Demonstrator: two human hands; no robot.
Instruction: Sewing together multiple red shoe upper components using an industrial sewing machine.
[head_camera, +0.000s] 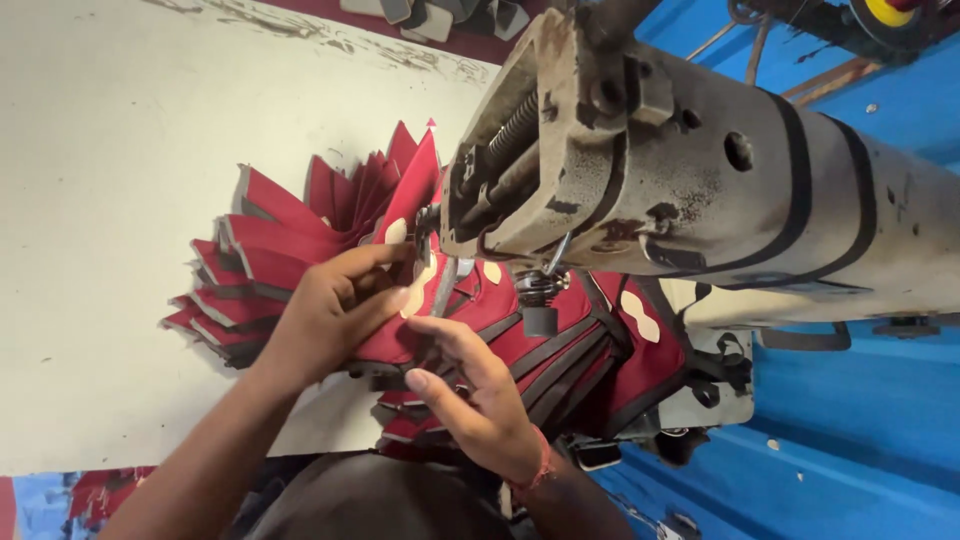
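Head view looks down on my two hands working red fabric pieces under the head of an old grey sewing machine (680, 170), which stretches from the centre out toward 3 o'clock. My left hand (335, 305) comes in from 7 o'clock and lies flat on the top red piece (405, 320), fingers spread narrow and pressing it down just at 9 o'clock of the needle area (430, 235). My right hand (480, 390) sits at 6 o'clock of the needle, its fingers curled and pinching the near edge of the same piece, thumb on top. So both hands are closed lightly on the fabric, neither one wide. The piece is deep red with black strip trim and small cream patches, and it lies right beneath the presser foot, partly hidden by the machine head. Behind it, toward 10 o'clock, a fan of more red pieces (280, 255) stands stacked on edge on the pale counter (110, 200); another bunch with black straps (600, 350) hangs at 4 o'clock. I judge the piece to be light and fairly flexible, with some stiffness from its layered backing, so it should bend but hold its shape. It looks matte, not slippery. The best hold seems the flat face beside the seam line and the free edge, fingers clear of the needle. Blue flooring (860, 420) shows at 4 o'clock.
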